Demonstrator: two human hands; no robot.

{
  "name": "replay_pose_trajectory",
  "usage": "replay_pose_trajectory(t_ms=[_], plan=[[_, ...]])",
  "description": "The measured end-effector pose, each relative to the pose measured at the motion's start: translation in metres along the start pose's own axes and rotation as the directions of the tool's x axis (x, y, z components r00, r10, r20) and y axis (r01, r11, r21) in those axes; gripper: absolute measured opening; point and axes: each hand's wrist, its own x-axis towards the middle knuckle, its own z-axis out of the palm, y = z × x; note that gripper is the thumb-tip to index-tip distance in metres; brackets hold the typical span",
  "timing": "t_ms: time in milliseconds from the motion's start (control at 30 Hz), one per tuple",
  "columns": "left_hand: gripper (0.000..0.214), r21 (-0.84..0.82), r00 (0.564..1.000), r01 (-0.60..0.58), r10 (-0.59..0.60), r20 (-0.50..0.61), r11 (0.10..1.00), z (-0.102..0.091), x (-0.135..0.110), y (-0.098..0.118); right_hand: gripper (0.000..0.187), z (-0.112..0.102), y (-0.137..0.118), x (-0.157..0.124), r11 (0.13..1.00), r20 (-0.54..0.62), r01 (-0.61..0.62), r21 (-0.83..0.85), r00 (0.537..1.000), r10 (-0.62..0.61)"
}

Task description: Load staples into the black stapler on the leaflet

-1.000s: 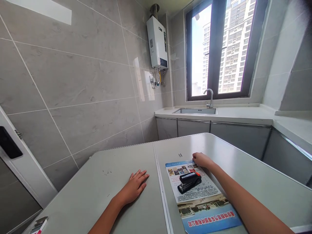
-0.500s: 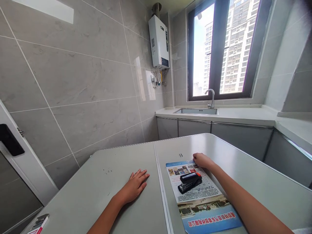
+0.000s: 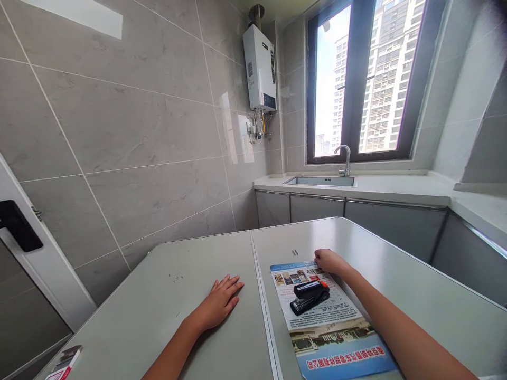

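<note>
My left hand (image 3: 219,303) lies flat on the grey table (image 3: 158,322), fingers stretched out and holding nothing. My right hand (image 3: 328,260) reaches to the far right corner of a blue printed flyer (image 3: 336,338); its fingers are curled and pressed on that corner. A black stapler with an orange end (image 3: 309,296) lies on the middle of the flyer, just below my right hand and untouched. Two small loose staples (image 3: 294,252) lie on the table beyond the flyer's far edge.
A seam (image 3: 259,306) splits the tabletop between my hands. A small red and white box (image 3: 63,364) sits at the near left edge. Behind are a counter with sink (image 3: 322,181) and faucet (image 3: 345,158), a wall water heater (image 3: 259,68), and a door handle (image 3: 18,227) at left.
Only the view has shifted slightly. Both hands, the flyer and the stapler stay where they were.
</note>
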Motion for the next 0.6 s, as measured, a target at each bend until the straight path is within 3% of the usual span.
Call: replay_pose_trajectory(t_ms=[600], plan=[[0.053, 0.007, 1.0, 0.021, -0.021, 0.017, 1.0, -0.0058, -0.0029, 0.0084, 0.023, -0.0029, -0.0039, -0.0025, 1.0, -0.001, 0.013, -0.011, 1.0, -0.013]])
